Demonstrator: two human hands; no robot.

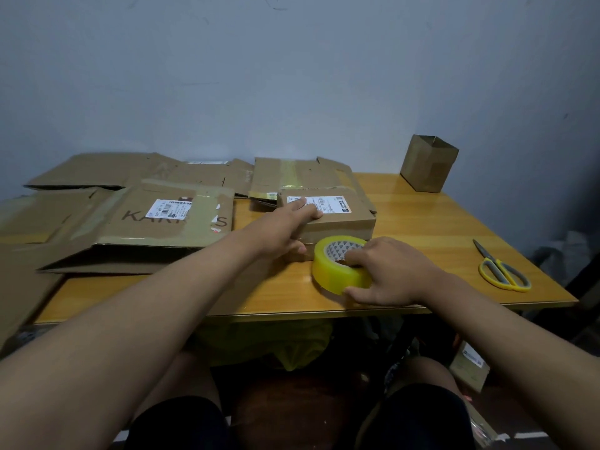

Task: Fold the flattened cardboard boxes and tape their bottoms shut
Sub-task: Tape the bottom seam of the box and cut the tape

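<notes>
Fingers of the right hand (393, 271) curl round the tape roll (339, 264), thumb on its near rim, fingertips in the core. The roll, glossy yellowish clear film on a printed core, leans on the wooden table (422, 222) against the small box (334, 216). The left hand (282, 228) lies over that box's near left corner, fingers extended on its white label. Matte brown flattened cardboard (146, 219) is heaped to the left; an upright folded box (428, 164) and yellow-handled scissors (503, 271) sit to the right.
</notes>
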